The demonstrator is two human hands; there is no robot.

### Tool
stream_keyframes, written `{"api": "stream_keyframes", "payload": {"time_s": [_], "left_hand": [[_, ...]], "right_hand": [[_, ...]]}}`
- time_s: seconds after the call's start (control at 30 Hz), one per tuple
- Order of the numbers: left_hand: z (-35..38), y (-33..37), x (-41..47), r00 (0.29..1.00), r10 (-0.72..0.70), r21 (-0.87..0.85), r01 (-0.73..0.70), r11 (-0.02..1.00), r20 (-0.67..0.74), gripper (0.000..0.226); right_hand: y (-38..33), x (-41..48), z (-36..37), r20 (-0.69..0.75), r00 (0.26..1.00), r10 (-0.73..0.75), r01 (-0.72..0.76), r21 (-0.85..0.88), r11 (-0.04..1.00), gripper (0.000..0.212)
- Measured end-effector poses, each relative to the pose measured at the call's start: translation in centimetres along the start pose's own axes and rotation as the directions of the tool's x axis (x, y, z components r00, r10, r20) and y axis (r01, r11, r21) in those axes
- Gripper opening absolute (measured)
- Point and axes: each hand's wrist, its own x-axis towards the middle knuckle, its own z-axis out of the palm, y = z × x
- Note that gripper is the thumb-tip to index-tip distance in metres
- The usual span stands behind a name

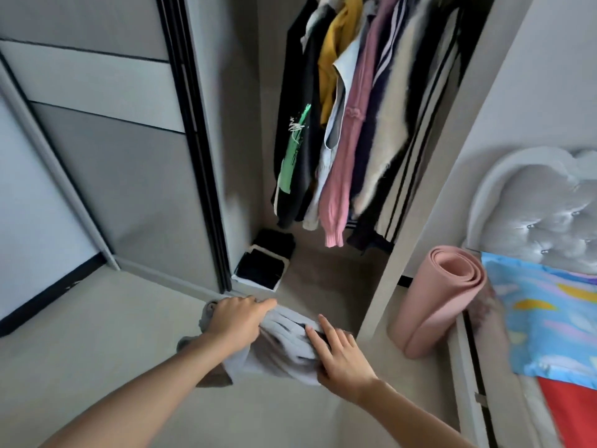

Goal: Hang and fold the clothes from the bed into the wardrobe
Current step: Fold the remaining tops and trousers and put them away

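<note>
A folded pale grey garment [281,347] is held low in front of the open wardrobe [245,140]. My left hand [237,321] grips its left end from above. My right hand [340,354] holds its right side, fingers spread over the top and thumb underneath. Several clothes [345,124] hang on the rail inside: black, yellow, white, pink, striped. On the wardrobe floor [329,273] a stack of folded black clothes [263,263] lies at the left.
The sliding wardrobe door [106,140] stands open at the left. A rolled pink mat [439,299] leans between the wardrobe side panel [429,202] and the bed [546,321], which has a blue patterned pillow, a red cloth and a grey tufted headboard [546,211].
</note>
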Motion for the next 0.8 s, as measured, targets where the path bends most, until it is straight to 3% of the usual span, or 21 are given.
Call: {"api": "stream_keyframes", "payload": {"time_s": [0.07, 0.1, 0.2, 0.3, 0.43, 0.5, 0.6, 0.8], "left_hand": [[1.0, -2.0, 0.8, 0.999, -0.033, -0.039, 0.033, 0.999, 0.016, 0.049], [1.5, -2.6, 1.3, 0.998, -0.049, -0.060, 0.050, 0.997, 0.027, 0.051], [2.6, -4.7, 3.4, 0.994, -0.106, -0.086, 0.109, 0.990, 0.029, 0.055], [3.7, -6.6, 5.7, 0.990, -0.113, -0.077, 0.120, 0.990, 0.085, 0.055], [6.2, -10.2, 9.6, 0.983, -0.096, -0.057, 0.106, 0.993, 0.159, 0.057], [7.3, -12.1, 11.2, 0.993, -0.030, -0.032, 0.034, 0.999, 0.115, 0.068], [11.1, -15.3, 14.3, 0.991, 0.057, 0.038, -0.062, 0.997, 0.122, 0.108], [15.3, -17.9, 18.9, 0.995, 0.084, 0.110, -0.089, 0.990, 0.051, 0.089]], "right_hand": [[-1.0, 2.0, 0.6, -0.011, 1.000, -0.024, 0.023, -0.042, 0.999, 0.096], [-1.3, 2.7, 0.8, 0.005, 1.000, -0.016, 0.016, -0.067, 0.998, 0.098], [-2.1, 5.7, 1.9, 0.096, 0.994, 0.044, -0.037, -0.077, 0.996, 0.127], [-2.1, 8.9, 2.7, 0.090, 0.994, 0.062, -0.059, -0.039, 0.998, 0.129], [0.7, 15.7, 4.3, 0.052, 0.998, 0.036, -0.037, 0.017, 0.999, 0.155], [2.5, 19.4, 4.5, 0.051, 0.998, -0.033, 0.033, 0.007, 0.999, 0.140], [5.3, 25.3, 5.6, 0.049, 0.990, -0.132, 0.135, -0.072, 0.988, 0.117], [8.2, 31.5, 8.2, 0.037, 0.969, -0.242, 0.244, -0.055, 0.968, 0.101]]}}
